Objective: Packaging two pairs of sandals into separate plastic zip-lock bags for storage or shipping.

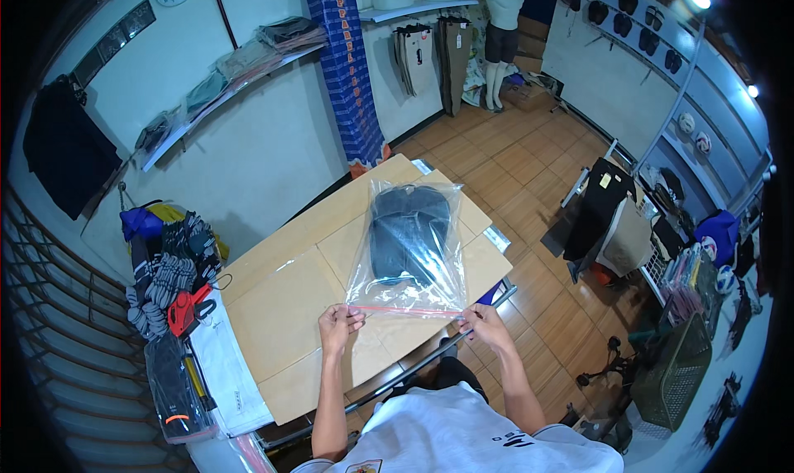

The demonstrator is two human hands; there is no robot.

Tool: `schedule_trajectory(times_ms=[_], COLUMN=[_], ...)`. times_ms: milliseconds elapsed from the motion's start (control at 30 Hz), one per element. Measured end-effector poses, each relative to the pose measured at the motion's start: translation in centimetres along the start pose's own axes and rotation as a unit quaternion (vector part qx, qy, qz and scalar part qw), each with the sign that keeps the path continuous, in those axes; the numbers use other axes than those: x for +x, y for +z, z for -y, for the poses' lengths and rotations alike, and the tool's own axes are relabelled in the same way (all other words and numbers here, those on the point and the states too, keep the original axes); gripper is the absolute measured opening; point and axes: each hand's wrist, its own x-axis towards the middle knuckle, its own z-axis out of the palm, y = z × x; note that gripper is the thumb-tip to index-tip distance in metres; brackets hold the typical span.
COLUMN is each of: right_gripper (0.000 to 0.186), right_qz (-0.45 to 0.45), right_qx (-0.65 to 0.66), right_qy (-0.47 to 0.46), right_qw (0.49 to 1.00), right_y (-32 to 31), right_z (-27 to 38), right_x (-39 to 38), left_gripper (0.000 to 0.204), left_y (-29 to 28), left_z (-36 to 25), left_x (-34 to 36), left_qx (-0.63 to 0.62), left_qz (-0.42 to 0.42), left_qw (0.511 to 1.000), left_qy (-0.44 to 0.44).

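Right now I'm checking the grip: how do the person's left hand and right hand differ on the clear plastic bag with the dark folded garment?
The left hand pinches the near-left corner of the clear plastic bag; the right hand pinches the near-right corner. The left hand sits over bare cardboard table, the right hand near the table's edge. Both grip the bag's red seal strip, with the dark folded garment inside.

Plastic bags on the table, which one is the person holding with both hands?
The clear zip bag with a dark folded garment inside, mid-table; left hand and right hand pinch its red strip. The other packed bag lies untouched at the left.
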Motion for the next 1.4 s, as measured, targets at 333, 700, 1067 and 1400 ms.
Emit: schedule_trajectory(times_ms=[333,700,1067,1400], right_gripper=[0.024,0.014,0.019,0.018], right_qz=[-0.026,-0.044,-0.052,-0.085], right_qx=[0.011,0.07,0.099,0.114], right_qy=[-0.006,-0.036,-0.003,-0.037], right_qw=[1.0,0.996,0.994,0.989], right_y=[0.8,1.9,2.8,3.3], right_z=[-0.9,-1.4,-0.8,-1.9], right_x=[0.3,0.7,0.2,0.7], left_gripper=[0.022,0.019,0.017,0.016], left_y=[-0.1,-0.2,0.4,0.8], left_z=[0.1,0.4,-0.7,-0.6], left_x=[0.3,0.7,0.1,-0.2], left_qx=[0.014,0.015,0.047,0.05], left_qz=[0.001,0.031,0.066,0.066], left_qw=[1.0,0.999,0.996,0.996], left_qy=[-0.001,0.011,-0.036,-0.014])
